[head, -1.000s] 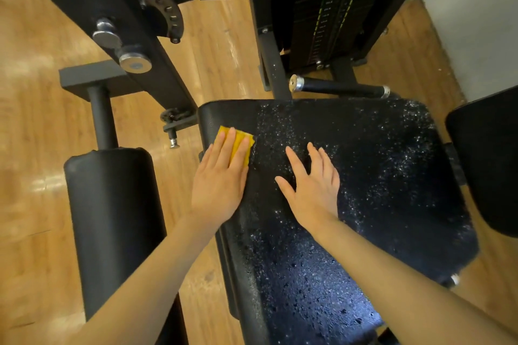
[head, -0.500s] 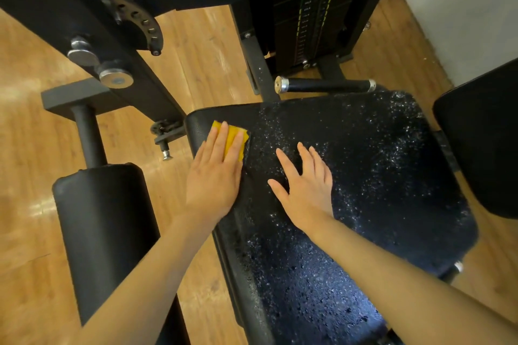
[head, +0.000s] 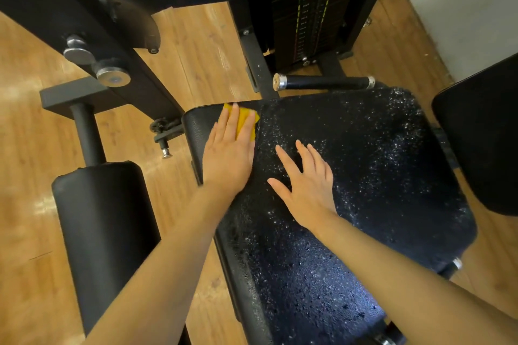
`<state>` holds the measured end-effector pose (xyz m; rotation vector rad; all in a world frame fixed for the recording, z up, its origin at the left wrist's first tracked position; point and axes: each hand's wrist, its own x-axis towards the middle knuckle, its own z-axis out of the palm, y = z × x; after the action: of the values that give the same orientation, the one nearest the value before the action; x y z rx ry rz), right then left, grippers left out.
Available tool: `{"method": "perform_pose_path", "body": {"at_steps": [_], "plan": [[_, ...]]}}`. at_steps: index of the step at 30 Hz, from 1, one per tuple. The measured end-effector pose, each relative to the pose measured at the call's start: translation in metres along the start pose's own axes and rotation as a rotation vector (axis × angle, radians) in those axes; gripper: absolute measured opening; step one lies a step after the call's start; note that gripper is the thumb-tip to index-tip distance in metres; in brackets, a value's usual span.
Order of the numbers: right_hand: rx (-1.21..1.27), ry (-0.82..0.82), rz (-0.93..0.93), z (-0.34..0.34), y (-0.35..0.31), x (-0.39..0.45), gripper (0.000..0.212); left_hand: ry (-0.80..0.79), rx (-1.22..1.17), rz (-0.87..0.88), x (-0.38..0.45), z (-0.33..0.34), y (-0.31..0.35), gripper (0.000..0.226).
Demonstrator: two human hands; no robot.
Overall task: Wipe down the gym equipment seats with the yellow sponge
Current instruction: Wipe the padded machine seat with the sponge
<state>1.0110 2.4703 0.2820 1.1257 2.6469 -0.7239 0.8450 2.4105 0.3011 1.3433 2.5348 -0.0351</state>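
Note:
A black padded seat (head: 372, 165) fills the middle and right, speckled with wet droplets. The yellow sponge (head: 244, 120) lies at the seat's far left corner, mostly covered by my left hand (head: 229, 154), which presses flat on it. The strip of seat to the left of the sponge looks free of droplets. My right hand (head: 305, 187) rests flat on the wet seat beside it, fingers spread, holding nothing.
A black roller pad (head: 103, 227) on a post stands left of the seat. The machine's frame (head: 92, 19) and weight stack (head: 311, 8) are beyond it, with a handle bar (head: 322, 82) at the seat's far edge. Another black pad (head: 482, 131) is at right. Wooden floor all around.
My left hand has slid the sponge away from me along the seat's left edge to the far corner. My right hand has stayed flat on the seat.

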Motion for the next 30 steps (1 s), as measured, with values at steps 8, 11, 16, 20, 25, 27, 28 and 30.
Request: {"method": "perform_pose_path", "body": {"at_steps": [8,11,16,20,25,27,28,30], "plan": [[0.028,0.079,0.008,-0.006,0.046,-0.001,0.063,-0.005,0.021,-0.075,-0.071,0.018,0.018,0.054],[0.012,0.085,0.053,-0.007,0.060,0.003,0.061,0.030,0.007,-0.092,-0.010,0.010,0.015,0.052],[-0.002,0.060,0.070,-0.010,0.067,0.008,0.058,0.062,-0.054,-0.167,0.025,0.008,0.018,0.053],[0.010,0.081,0.093,-0.008,0.063,0.008,0.057,0.055,-0.063,-0.125,-0.041,0.021,0.038,0.056],[-0.013,0.083,0.121,-0.006,0.060,0.008,0.059,-0.003,0.023,-0.006,-0.074,0.030,0.041,0.055],[-0.010,0.085,0.122,-0.006,0.060,0.008,0.059,0.014,0.034,-0.010,-0.039,0.025,0.036,0.054],[-0.009,0.087,0.121,-0.005,0.060,0.008,0.059,0.017,0.029,-0.023,-0.018,0.021,0.035,0.053],[-0.009,0.090,0.116,-0.006,0.061,0.008,0.059,-0.010,0.018,-0.054,0.021,0.014,0.036,0.055]]}}
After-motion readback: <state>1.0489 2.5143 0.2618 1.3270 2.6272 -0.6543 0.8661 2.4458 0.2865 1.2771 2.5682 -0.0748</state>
